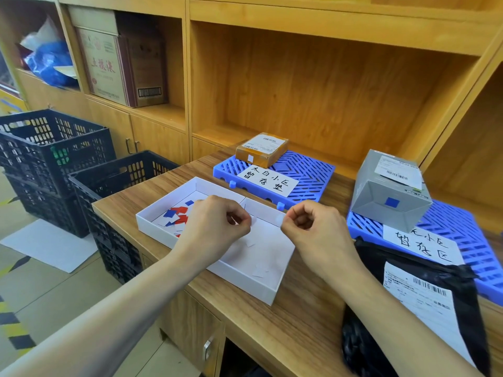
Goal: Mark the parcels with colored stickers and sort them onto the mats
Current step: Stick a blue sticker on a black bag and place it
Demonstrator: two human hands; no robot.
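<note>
Over a white tray [268,288] both my hands hover with curled fingers. My left hand [217,221] pinches a small white piece at its fingertips. A small white sticker [279,219] is pinched by my right hand [313,227]. Red and blue stickers [177,213] lie in the tray's left compartment, white backing scraps [250,242] in the right one. A brown parcel [261,149] with a white sticker sits on the far blue mat [307,170]. A grey box [389,191] with a blue sticker stands on the right blue mat [462,235]. A black bag parcel [413,303] lies near the table's front right.
Two black plastic crates [54,148] stand on the floor left of the wooden table [285,322]. Wooden shelving behind holds a cardboard carton [119,66] and a blue bag [49,61]. Each mat carries a handwritten paper label [268,180].
</note>
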